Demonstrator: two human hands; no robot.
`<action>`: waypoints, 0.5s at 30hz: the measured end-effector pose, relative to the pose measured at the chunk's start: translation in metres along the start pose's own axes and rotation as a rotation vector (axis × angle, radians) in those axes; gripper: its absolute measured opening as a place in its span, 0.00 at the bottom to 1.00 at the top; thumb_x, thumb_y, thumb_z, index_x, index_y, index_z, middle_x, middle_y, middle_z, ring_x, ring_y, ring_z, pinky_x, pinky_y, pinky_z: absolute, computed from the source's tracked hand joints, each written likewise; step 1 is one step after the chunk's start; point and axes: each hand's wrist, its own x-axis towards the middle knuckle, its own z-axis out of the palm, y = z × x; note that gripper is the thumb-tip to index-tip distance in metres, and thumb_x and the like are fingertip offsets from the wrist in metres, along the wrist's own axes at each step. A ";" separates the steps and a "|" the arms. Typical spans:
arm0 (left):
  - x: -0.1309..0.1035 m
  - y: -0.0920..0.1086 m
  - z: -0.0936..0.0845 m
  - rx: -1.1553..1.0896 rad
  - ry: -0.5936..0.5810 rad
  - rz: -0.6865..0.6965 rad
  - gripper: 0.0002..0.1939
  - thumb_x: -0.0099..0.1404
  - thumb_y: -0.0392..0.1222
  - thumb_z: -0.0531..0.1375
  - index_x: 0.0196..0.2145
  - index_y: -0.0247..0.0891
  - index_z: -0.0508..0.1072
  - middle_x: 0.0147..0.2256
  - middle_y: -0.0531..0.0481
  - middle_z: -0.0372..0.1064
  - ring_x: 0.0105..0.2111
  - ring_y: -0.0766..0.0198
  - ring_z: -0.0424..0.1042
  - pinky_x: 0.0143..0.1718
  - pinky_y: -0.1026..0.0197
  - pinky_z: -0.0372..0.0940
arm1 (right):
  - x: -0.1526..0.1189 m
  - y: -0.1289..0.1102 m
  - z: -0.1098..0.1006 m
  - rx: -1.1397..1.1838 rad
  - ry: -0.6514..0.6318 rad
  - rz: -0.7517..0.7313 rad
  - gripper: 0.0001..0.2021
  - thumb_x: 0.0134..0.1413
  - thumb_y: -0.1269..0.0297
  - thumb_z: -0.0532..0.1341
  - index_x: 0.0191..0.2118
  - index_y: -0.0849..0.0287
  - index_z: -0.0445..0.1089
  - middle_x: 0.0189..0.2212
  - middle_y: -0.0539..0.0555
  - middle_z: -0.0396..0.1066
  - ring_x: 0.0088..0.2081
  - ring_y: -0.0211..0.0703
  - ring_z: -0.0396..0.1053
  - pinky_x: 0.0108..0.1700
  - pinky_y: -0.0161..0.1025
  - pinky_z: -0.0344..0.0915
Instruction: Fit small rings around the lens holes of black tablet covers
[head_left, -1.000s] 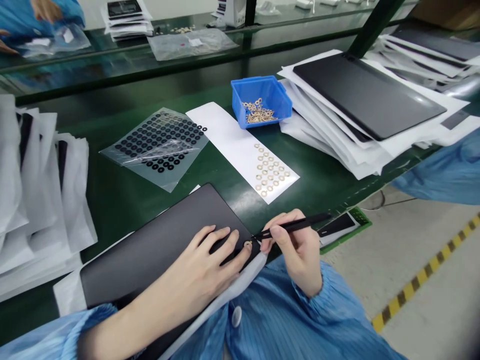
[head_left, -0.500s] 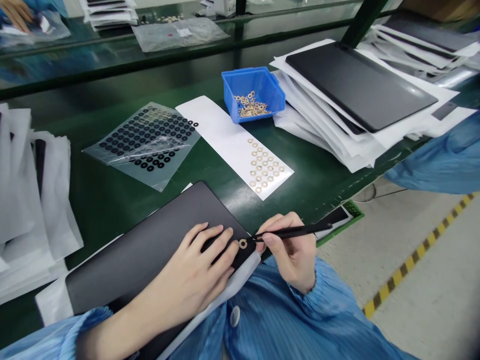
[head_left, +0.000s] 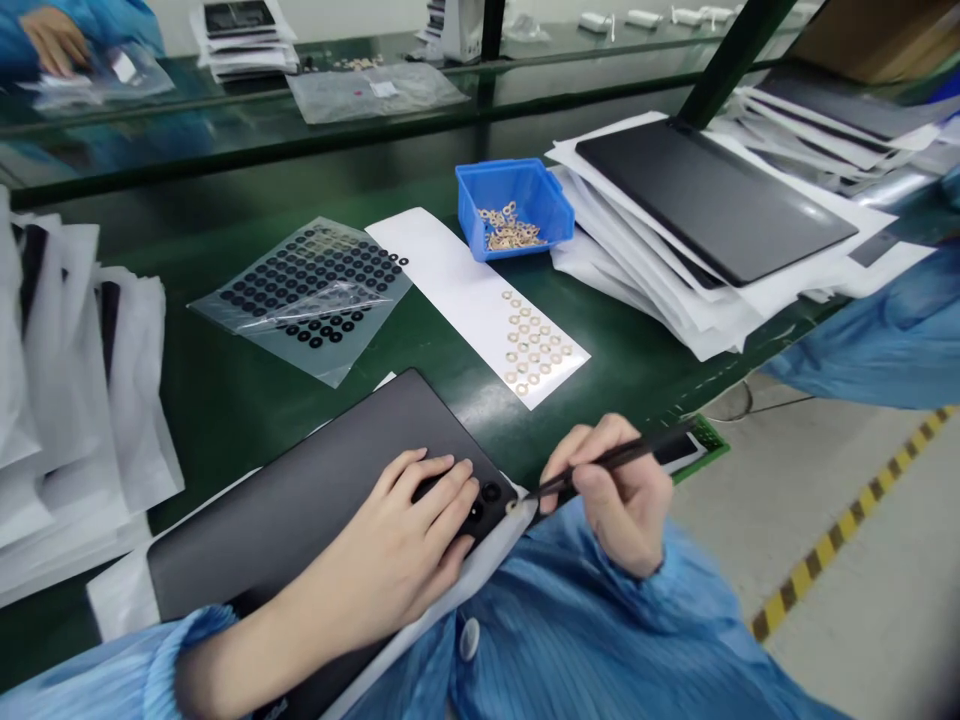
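A dark grey tablet back cover [head_left: 300,500] lies on white wrapping at the bench edge in front of me. My left hand [head_left: 405,540] rests open on it, fingers spread near the camera rings [head_left: 490,491] at its right corner. Pinched in my right hand [head_left: 611,495] are black tweezers [head_left: 600,462]. Their tips hold a small tan ring [head_left: 512,507] just off the cover's corner, over the wrapping. Farther back are a white sheet [head_left: 442,270] bearing rows of tan rings and a clear film [head_left: 337,370] with black rings.
A blue bin [head_left: 551,240] holds loose tan rings. Wrapped covers are stacked at the right [head_left: 705,190] and at the left [head_left: 75,400]. A green rail [head_left: 255,150] crosses the back. Another person's hand [head_left: 56,40] is at the far left, and a blue sleeve [head_left: 862,330] shows at right.
My right hand has moved right with the tweezers, carrying the tan ring off the camera area of the cover. Two dark rings now show there. My left hand stays on the cover.
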 end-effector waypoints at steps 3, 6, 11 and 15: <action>-0.001 0.001 0.002 -0.007 0.023 0.006 0.16 0.71 0.36 0.48 0.48 0.27 0.71 0.46 0.39 0.73 0.45 0.52 0.68 0.49 0.48 0.64 | 0.055 -0.010 -0.020 -0.245 -0.004 -0.030 0.11 0.61 0.56 0.61 0.31 0.57 0.64 0.24 0.50 0.69 0.20 0.36 0.70 0.24 0.34 0.70; -0.001 0.002 0.004 -0.010 0.044 0.000 0.15 0.70 0.36 0.49 0.47 0.27 0.70 0.46 0.39 0.73 0.45 0.52 0.68 0.48 0.48 0.65 | 0.138 -0.005 -0.037 -0.425 0.020 -0.153 0.15 0.59 0.48 0.60 0.34 0.55 0.64 0.24 0.50 0.69 0.23 0.39 0.72 0.29 0.37 0.71; -0.002 0.002 0.006 -0.017 0.068 -0.007 0.14 0.70 0.36 0.49 0.47 0.29 0.69 0.45 0.40 0.73 0.44 0.53 0.68 0.50 0.49 0.65 | 0.252 0.037 -0.034 -0.687 -0.052 -0.193 0.14 0.64 0.51 0.55 0.42 0.57 0.62 0.31 0.56 0.71 0.32 0.47 0.75 0.37 0.45 0.72; -0.002 0.000 0.007 -0.052 0.035 -0.017 0.14 0.69 0.36 0.50 0.48 0.30 0.68 0.47 0.40 0.71 0.45 0.52 0.68 0.51 0.48 0.64 | 0.275 0.061 -0.026 -0.864 -0.104 -0.105 0.07 0.65 0.61 0.52 0.42 0.59 0.59 0.30 0.57 0.72 0.30 0.47 0.73 0.39 0.46 0.71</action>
